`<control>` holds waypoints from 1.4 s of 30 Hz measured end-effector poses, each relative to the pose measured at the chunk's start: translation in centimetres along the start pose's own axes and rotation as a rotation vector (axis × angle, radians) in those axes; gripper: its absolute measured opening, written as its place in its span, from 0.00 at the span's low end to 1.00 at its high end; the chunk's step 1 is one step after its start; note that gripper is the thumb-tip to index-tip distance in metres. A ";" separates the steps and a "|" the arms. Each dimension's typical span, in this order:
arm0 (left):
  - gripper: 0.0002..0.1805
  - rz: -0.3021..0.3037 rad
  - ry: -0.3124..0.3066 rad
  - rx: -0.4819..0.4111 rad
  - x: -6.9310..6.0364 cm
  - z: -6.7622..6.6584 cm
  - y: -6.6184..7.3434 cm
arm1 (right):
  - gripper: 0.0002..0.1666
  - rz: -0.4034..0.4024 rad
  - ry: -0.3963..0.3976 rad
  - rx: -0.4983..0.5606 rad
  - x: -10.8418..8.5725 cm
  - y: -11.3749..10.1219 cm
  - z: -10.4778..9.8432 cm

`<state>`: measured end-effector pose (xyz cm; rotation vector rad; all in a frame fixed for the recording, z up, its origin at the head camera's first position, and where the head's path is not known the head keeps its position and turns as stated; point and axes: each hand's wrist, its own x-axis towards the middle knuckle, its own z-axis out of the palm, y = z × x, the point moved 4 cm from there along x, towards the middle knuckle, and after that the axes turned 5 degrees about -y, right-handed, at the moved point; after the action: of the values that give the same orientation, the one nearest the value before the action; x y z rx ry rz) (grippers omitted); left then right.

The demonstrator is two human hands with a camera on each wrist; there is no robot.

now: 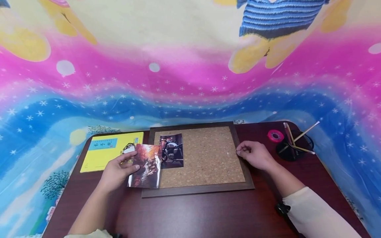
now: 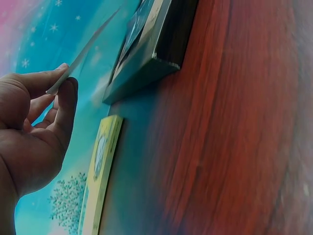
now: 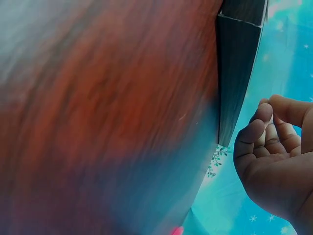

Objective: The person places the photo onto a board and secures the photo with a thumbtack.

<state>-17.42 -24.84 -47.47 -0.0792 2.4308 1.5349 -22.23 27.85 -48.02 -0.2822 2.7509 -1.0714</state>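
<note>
My left hand [image 1: 116,170] pinches a glossy photo [image 1: 146,167] of red-orange scenery by its left edge, over the left edge of a cork board [image 1: 205,158] with a dark frame. In the left wrist view, the photo [image 2: 88,49] is seen edge-on between thumb and fingers of the left hand [image 2: 39,117]. A motorcycle photo [image 1: 172,152] lies on the board's left part, partly covered by the held one. At the board's right edge is my right hand [image 1: 257,156], fingers curled, thumb and index tips together. In the right wrist view, whether the right hand [image 3: 274,156] pinches something tiny is unclear.
A yellow book [image 1: 104,162] lies left of the board, partly behind the left hand. At the back right are a pink tape roll [image 1: 275,136] and a black holder [image 1: 287,152] with pencils and sticks. A patterned cloth [image 1: 190,66] hangs behind the dark red table [image 1: 193,218].
</note>
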 end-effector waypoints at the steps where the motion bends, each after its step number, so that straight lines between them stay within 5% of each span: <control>1: 0.35 0.005 -0.001 -0.001 0.2 0.2 0.1 | 0.03 -0.002 -0.001 -0.001 0.1 -0.1 0.0; 42: 0.32 0.089 -0.001 -0.074 5.0 7.0 3.2 | 0.03 0.017 -0.002 0.078 2.8 -1.9 1.3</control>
<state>-21.50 -16.71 -48.72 0.0159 2.4060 1.6628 -24.42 25.02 -47.94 -0.2478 2.6970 -1.1702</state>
